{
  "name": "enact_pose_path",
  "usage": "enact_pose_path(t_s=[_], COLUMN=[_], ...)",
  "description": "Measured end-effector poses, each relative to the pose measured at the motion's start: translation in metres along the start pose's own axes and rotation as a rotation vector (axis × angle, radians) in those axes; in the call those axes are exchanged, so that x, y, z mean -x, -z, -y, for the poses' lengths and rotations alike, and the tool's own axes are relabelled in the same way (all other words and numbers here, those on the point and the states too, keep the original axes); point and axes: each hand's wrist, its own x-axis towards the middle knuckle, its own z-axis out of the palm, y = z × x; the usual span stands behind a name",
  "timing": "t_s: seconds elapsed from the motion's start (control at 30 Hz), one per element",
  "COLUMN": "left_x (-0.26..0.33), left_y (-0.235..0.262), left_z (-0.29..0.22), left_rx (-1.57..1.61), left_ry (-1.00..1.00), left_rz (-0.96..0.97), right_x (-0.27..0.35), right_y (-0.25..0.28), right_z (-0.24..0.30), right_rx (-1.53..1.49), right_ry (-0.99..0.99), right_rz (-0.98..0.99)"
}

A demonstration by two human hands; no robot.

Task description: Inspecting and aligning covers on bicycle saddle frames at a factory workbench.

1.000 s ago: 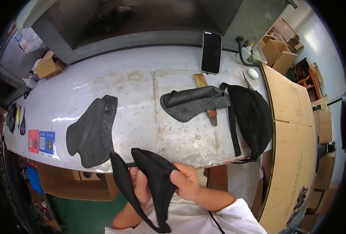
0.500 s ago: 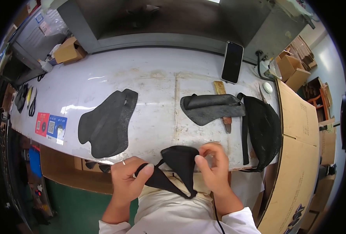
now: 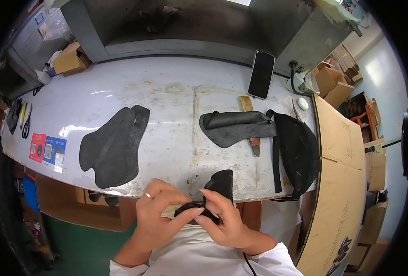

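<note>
Close to my body, at the table's front edge, both hands pinch a black piece of soft material (image 3: 222, 183) that has a narrow band-like part. My left hand (image 3: 160, 214), with a ring on one finger, grips the band's left end between thumb and fingers. Thumb and forefinger of my right hand (image 3: 227, 224) close on the piece just beside it. My fingers hide part of the fold between them. Flat dark grey leather-like pieces (image 3: 114, 149) lie on the table to the left. A folded dark grey piece (image 3: 236, 131) rests over a flat wooden-handled tool (image 3: 246, 103) to the right.
A black strapped fabric piece (image 3: 298, 154) lies at the table's right end, beside a cardboard sheet (image 3: 339, 184). A phone (image 3: 261, 76) leans near the grey metal cabinet (image 3: 176, 48). Scissors (image 3: 27, 124) and red and blue cards (image 3: 47, 150) are at far left. Below sits an open carton (image 3: 70, 204).
My hands have come together, the right moving left toward the left one. The black piece was spread between them and is now gathered and partly covered by fingers. The view has shifted slightly right.
</note>
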Motion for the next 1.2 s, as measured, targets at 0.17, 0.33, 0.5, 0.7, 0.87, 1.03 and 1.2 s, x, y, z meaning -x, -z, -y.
enact_pose_path(t_s=[0.17,0.33,0.5,0.7,0.87,1.03,1.2], left_x=[0.0,0.01,0.011,0.001,0.001,0.006,0.009], left_y=[0.006,-0.012,-0.02,-0.015,-0.011,-0.016,-0.022], left_z=[0.004,0.036,0.037,0.016,0.01,0.009,0.0], left_rx=[0.389,1.155,1.418,0.939,0.081,0.463,0.692], left_ry=[0.356,0.741,0.904,0.639,-0.053,0.21,0.32], left_rz=[0.211,0.366,0.476,0.188,0.281,0.285,0.168], right_x=[0.002,-0.002,-0.003,-0.005,0.003,0.003,-0.004], right_y=[-0.002,0.004,0.007,0.016,0.011,0.008,0.01], right_z=[-0.002,-0.003,-0.009,-0.006,-0.008,0.003,0.014], right_rx=[0.043,0.122,0.175,0.178,0.073,-0.732,-0.976], right_ry=[0.078,0.21,0.332,0.203,0.115,-0.288,-0.388], right_rz=[-0.074,-0.04,-0.086,-0.047,-0.065,0.023,0.084])
